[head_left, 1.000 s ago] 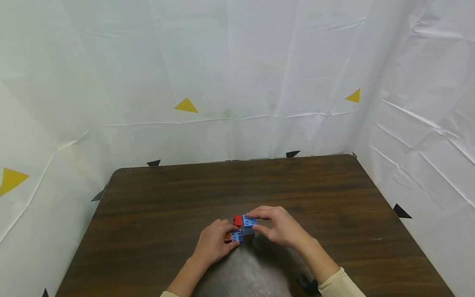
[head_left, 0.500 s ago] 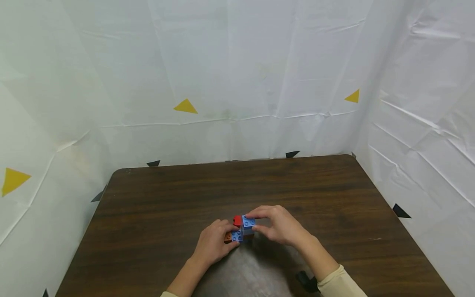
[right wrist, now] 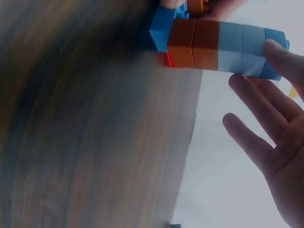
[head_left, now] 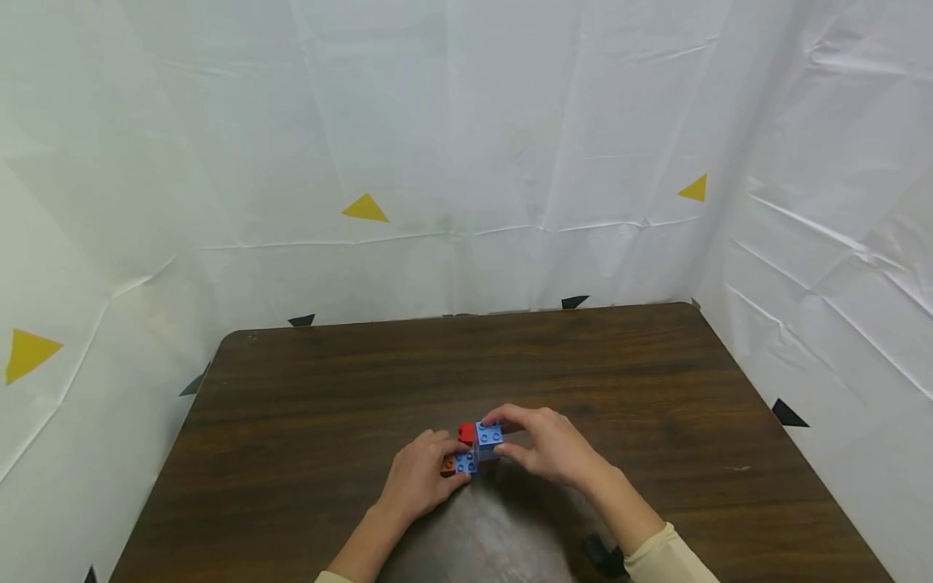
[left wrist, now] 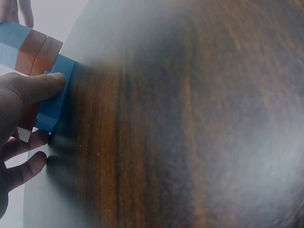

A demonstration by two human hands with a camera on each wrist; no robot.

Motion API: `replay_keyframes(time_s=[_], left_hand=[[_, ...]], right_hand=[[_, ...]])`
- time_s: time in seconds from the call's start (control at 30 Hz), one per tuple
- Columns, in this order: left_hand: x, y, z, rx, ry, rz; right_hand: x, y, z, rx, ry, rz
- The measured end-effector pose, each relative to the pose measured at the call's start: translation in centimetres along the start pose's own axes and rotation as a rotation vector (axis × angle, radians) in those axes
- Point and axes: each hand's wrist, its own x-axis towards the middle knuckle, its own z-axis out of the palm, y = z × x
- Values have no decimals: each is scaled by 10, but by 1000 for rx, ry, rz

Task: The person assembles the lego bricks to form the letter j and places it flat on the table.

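Observation:
A toy brick tower stands on the table in front of me. Its top blue brick is pinched between the thumb and fingers of my right hand. Beneath it, two grey-blue bricks and two brown bricks form the column, above a blue brick at table level. My left hand grips the low part, thumb on that bottom blue brick. Beside the column, a red brick shows at the far side and an orange-brown studded brick at the left. The left fingers hide part of the base.
The dark wood-grain table has a shiny patch near me. A black object lies by the right sleeve. White sheeting with yellow triangles surrounds the back and sides.
My right fingers have shifted slightly and arch a little more at the top blue brick. The left hand and the tower's base keep their place.

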Motion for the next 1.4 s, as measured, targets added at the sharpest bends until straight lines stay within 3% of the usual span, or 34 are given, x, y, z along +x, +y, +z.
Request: replay_keyframes(time_s=[0.23, 0.5, 0.67, 0.93, 1.1, 1.27, 1.4], left_hand=[[1, -1, 1, 6, -2, 4], [0, -2, 2, 11, -7, 0], [0, -1, 1, 7, -1, -2], [0, -2, 1, 5, 13, 12], [0, -2, 2, 7, 9, 11], [0, -1, 1, 8, 0, 8], [0, -1, 1, 6, -6, 3]], right_hand=[[0, 4, 0, 66, -45, 21], [6, 16, -3, -4, -169, 89], [10, 32, 4, -30, -170, 115], [21, 46, 23, -160, -125, 107], [28, 46, 32, -220, -93, 46], [35, 48, 39, -270, -115, -27], [40, 51, 42, -292, -122, -31]])
